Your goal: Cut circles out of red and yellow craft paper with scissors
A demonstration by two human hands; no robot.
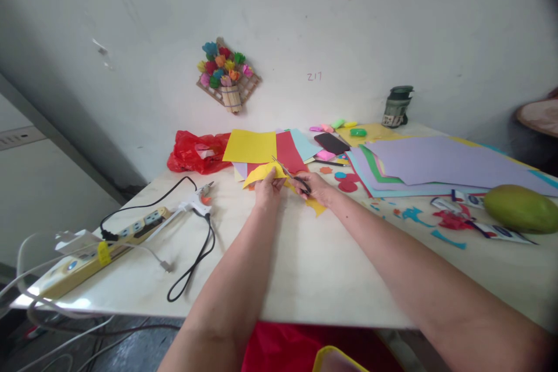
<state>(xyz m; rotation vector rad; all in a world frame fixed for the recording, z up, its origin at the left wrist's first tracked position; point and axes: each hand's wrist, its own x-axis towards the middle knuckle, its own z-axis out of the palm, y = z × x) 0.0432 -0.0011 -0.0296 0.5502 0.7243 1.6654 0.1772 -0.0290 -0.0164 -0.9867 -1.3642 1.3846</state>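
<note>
My left hand [268, 186] grips a piece of yellow paper [260, 173], its thumb lying on top. Black-handled scissors [301, 183] are in my right hand [314, 187], fingers wrapped round the handles. The blades point up and left at the edge of the yellow paper. A yellow offcut [315, 207] hangs or lies below my right hand; whether it is still joined to the piece is hidden. Just beyond my hands lie a whole yellow sheet [250, 145] and a red sheet [291, 151]. Red paper circles [348, 183] rest right of my right hand.
At left are a glue gun [198, 202] with its cord and a power strip [104, 256]. A red plastic bag [192, 154] sits at the back. On the right are stacked coloured sheets [449, 164], glue tubes [501, 232], blue scraps [414, 215] and a green mango [521, 209].
</note>
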